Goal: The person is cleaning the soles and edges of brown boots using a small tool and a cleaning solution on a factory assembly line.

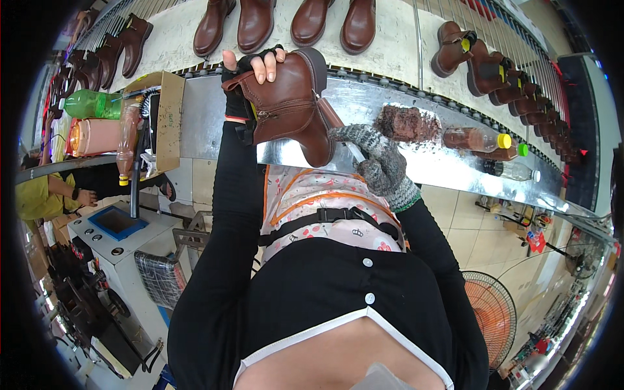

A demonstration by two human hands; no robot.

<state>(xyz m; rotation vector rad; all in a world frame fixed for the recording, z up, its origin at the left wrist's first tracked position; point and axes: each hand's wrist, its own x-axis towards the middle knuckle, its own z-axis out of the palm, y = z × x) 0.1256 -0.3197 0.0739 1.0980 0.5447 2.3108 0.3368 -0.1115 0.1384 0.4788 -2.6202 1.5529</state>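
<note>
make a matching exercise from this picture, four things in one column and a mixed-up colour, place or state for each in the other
1. left hand
2. right hand
3. fan
4. cardboard box

A. orange, toward the picture's lower right
B. tan, at the picture's left
C. gripping a brown boot
D. covered by a gray knit glove

Pairs: 1-C, 2-D, 3-A, 4-B

Left hand point(259, 69): is wearing a black fingerless glove point(234, 104), showing bent fingers.
Right hand point(383, 162): is holding closed in gray knit.
Left arm point(234, 188): is pointing forward.
Right arm point(430, 244): is slanting inward.
</note>
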